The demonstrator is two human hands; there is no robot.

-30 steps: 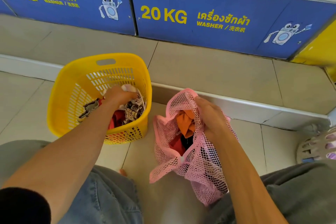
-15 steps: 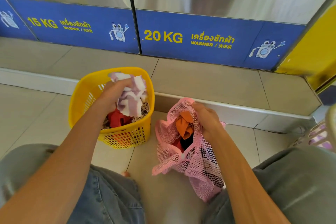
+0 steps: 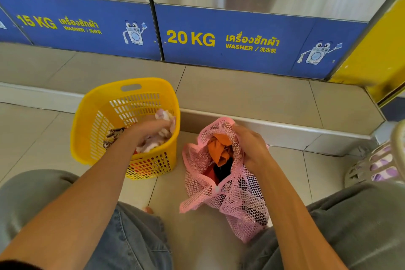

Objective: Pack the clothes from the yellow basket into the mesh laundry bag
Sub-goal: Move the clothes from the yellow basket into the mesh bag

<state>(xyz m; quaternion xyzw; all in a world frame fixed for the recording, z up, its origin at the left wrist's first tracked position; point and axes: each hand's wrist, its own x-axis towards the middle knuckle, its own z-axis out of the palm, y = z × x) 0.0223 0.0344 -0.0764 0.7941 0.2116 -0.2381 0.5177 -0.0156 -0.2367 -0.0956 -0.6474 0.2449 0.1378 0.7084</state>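
A yellow basket (image 3: 98, 120) stands on the tiled floor at the left with several clothes in it. My left hand (image 3: 144, 130) reaches inside it and is closed on a white and pink garment (image 3: 163, 130) near the basket's right wall. To the right lies the pink mesh laundry bag (image 3: 232, 197), its mouth open, with an orange garment (image 3: 219, 149) and dark and red clothes showing inside. My right hand (image 3: 252, 147) grips the bag's right rim and holds the mouth open.
A raised tiled step (image 3: 252, 103) runs behind the basket and bag, with the washers' blue panels (image 3: 241, 41) above it. A pale plastic basket (image 3: 377, 164) sits at the right edge. My knees frame the bottom of the view.
My left hand had lifted the white and pink garment above the basket rim; now it is lower, inside the basket by the right wall. My right hand stays on the bag.
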